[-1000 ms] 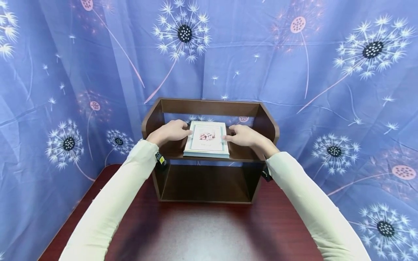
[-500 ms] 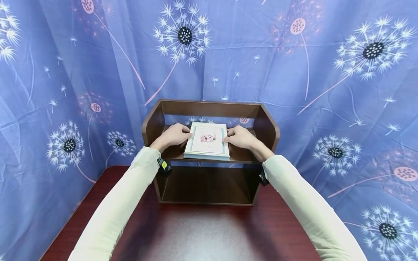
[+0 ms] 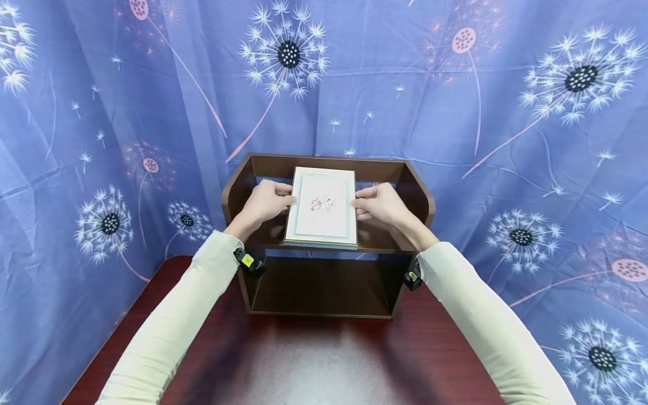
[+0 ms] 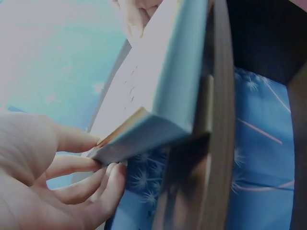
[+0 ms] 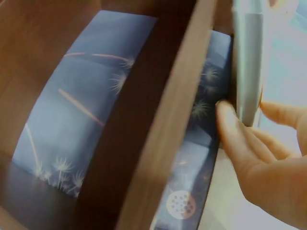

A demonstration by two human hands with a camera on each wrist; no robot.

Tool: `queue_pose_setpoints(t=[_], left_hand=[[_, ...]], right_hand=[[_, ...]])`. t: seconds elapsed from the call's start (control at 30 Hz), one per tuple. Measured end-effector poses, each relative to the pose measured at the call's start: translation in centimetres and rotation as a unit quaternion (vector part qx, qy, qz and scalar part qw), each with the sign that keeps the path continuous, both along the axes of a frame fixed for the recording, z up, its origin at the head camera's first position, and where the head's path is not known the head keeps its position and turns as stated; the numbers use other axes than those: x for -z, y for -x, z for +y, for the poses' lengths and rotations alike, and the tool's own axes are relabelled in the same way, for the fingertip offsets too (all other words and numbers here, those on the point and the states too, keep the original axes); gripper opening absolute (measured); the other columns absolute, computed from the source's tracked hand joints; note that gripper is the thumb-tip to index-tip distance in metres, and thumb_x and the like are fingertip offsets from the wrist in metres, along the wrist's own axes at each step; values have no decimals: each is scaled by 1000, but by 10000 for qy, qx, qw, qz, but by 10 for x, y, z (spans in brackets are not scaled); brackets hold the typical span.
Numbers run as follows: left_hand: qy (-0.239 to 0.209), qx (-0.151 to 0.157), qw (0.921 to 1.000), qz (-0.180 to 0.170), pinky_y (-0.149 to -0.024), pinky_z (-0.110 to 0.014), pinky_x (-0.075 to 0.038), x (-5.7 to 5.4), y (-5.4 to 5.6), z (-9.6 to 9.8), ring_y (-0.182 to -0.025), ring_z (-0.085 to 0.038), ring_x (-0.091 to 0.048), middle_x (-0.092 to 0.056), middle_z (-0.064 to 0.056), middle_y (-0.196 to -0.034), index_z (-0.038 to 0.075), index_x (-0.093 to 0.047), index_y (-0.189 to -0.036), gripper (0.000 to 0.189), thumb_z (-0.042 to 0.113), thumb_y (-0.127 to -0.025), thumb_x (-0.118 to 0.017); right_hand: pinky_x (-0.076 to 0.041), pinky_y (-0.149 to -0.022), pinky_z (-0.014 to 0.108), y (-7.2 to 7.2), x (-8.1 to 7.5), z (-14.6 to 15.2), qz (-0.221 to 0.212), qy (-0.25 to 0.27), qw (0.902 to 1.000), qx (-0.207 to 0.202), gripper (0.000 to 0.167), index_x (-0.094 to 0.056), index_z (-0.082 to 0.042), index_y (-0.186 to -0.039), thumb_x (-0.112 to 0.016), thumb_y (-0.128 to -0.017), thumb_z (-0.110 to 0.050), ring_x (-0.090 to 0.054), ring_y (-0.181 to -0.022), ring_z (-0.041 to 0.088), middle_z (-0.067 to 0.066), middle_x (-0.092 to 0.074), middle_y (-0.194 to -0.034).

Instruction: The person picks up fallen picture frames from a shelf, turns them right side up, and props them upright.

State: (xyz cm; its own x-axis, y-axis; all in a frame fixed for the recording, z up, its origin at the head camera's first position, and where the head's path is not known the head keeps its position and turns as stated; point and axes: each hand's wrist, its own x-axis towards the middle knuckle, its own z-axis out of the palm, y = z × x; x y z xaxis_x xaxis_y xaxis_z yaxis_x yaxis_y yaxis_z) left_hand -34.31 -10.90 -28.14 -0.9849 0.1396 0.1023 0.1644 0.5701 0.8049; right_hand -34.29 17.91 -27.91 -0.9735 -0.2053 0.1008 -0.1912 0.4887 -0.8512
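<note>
A white book-shaped box [image 3: 324,205] with pale blue sides and a pink flower print is tilted, its far edge raised, above the upper shelf of a dark brown rack. My left hand [image 3: 265,202] pinches its left edge, thumb on top and fingers below. On the opposite edge my right hand [image 3: 383,203] pinches likewise. In the left wrist view the box's corner [image 4: 163,124] shows smooth pale blue sides, with the left hand [image 4: 62,167] at its edge. The right hand [image 5: 268,158] holds the box's side [image 5: 250,67] in the right wrist view.
The two-tier brown rack [image 3: 324,284] has raised side panels and a back rail [image 3: 273,163]. It stands on a dark red table [image 3: 324,360]. Behind it hangs a blue curtain [image 3: 385,107] with dandelion prints.
The box lay flat on the upper shelf, hands beside it. Both hands have closed on its side edges, and its far edge has risen so the cover faces me more.
</note>
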Motion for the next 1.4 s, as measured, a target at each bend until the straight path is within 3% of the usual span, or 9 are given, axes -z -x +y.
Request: queue_pose_setpoints(t=[0.13,0.27,0.37,0.5,0.67,0.87,1.17,1.3,1.4], left_hand=[[-188,-224,9992,273,-90,-35,-63,-7,0,1,-113,-27,-77,-72,-13,-137,12,-64,-146,45,22,-103,-69],[-186,-513,9966,613,-73,-26,-58,-15,0,3,-107,-24,-78,-75,-9,-132,17,-67,-143,43,22,-100,-73],[-297,-682,9941,791,-70,-22,-59,-20,0,4,-103,-22,-80,-77,-8,-130,18,-71,-139,42,21,-98,-76],[-608,-766,9892,1094,-79,-27,-65,-22,3,6,-104,-23,-80,-78,-10,-126,14,-74,-133,39,17,-95,-80],[-694,-913,9819,1504,-90,-38,-65,-18,6,7,-111,-23,-78,-79,-10,-121,14,-77,-128,37,18,-92,-82],[-984,-986,9741,1781,-97,-40,-63,-11,4,6,-112,-24,-78,-80,-10,-120,13,-79,-125,34,18,-91,-84],[-1021,-854,9649,2263,-96,-40,-63,-3,-5,2,-107,-24,-79,-80,-11,-117,12,-79,-124,33,18,-92,-83],[-871,-894,9622,2419,-124,-39,-41,-2,-11,1,-108,-25,-79,-81,-11,-113,12,-79,-123,32,20,-92,-83],[-806,-902,9617,2460,-130,-44,-29,-1,-15,2,-108,-25,-79,-81,-10,-112,13,-80,-123,32,21,-93,-82]], right_hand=[[-66,-79,34,1,-7,-2,21,639,9979,107,47,-58,14,-141,-69,-99,-3,-77,-74,11,35,-70,-127],[-66,-81,33,3,-11,-7,159,918,9953,282,51,-54,15,-144,-71,-98,-2,-81,-93,29,35,-68,-130],[-65,-83,33,4,-13,-8,267,1037,9934,413,51,-55,13,-144,-72,-97,-2,-76,-110,40,32,-68,-133],[-65,-87,34,5,-15,-9,466,1090,9915,538,54,-56,6,-147,-73,-97,-3,-74,-115,40,28,-69,-135],[-65,-86,30,5,-16,-9,679,1012,9899,726,64,-52,-8,-155,-76,-95,-6,-78,-109,27,23,-71,-134],[-65,-86,29,2,-12,-10,935,1114,9868,707,57,-61,-11,-148,-79,-94,-9,-80,-98,13,20,-72,-133],[-60,-80,13,-6,-6,-5,1546,549,9847,586,54,-64,-7,-144,-80,-94,-18,-76,-115,32,19,-75,-128],[-57,-77,10,-8,-4,-3,1673,514,9836,441,53,-64,-6,-143,-80,-94,-18,-75,-114,37,20,-76,-125],[-57,-77,9,-9,-1,-2,1711,549,9831,344,51,-64,-4,-142,-80,-95,-15,-75,-114,38,21,-76,-125]])
